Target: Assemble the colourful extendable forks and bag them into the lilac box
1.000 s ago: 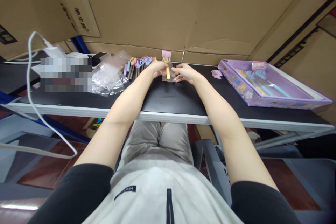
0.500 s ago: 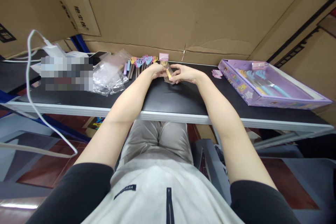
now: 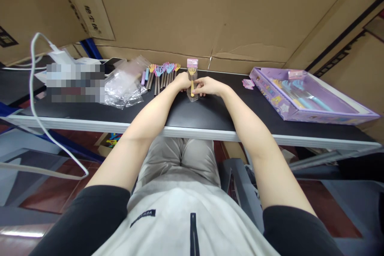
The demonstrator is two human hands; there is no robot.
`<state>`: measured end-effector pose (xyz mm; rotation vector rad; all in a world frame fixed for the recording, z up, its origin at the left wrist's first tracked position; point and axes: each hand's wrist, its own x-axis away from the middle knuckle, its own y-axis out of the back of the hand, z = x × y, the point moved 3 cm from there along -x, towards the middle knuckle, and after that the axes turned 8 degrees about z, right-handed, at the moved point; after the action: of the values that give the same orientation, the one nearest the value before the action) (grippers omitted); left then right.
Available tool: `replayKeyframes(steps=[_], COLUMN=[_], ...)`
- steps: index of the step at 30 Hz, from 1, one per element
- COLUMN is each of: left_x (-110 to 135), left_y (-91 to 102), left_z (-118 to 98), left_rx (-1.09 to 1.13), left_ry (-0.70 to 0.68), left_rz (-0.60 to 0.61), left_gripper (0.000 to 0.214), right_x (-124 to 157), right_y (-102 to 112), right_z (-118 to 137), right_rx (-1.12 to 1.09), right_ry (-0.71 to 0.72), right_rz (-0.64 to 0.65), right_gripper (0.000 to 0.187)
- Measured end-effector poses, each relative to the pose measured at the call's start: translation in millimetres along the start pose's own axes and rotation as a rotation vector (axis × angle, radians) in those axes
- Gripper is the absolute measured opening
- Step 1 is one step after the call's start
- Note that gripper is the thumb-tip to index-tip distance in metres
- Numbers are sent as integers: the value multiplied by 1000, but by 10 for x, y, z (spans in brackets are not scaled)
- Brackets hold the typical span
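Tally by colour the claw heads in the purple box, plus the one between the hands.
Yellow: 2 (bagged yellow claw between the hands, boxed yellow claw)
Blue: 2 (left blue claw and right blue claw in the purple box)
Total: 4

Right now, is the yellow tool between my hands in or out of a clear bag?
In. The clear bag shows around the yellow tool, reaching past its handle end. Whether it's sealed, I cannot tell.
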<state>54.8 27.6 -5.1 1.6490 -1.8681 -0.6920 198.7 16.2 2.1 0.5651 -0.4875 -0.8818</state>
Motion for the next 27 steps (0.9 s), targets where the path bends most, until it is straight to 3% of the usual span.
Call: replayKeyframes(steps=[9, 13, 17, 20, 27], left_x=[-84, -126, -135, -125, 10], left_y=[69, 110, 126, 119, 139], left_z=[120, 177, 216, 211, 95], left_rx=[29, 34, 179, 219, 80], left_ry=[60, 63, 96, 105, 83], left_rz=[-34, -40, -67, -66, 5], left_gripper=[25, 28, 26, 24, 15], right_x=[34, 21, 15, 7, 17], right_y=[99, 228, 331, 341, 230], right_z=[-21, -117, -170, -185, -95], right_rx=[106, 301, 517, 531, 499], right_ry=[-42, -131, -157, -155, -130], right_rz=[-15, -99, -175, -179, -183], right_gripper=[19, 13, 15, 20, 21])
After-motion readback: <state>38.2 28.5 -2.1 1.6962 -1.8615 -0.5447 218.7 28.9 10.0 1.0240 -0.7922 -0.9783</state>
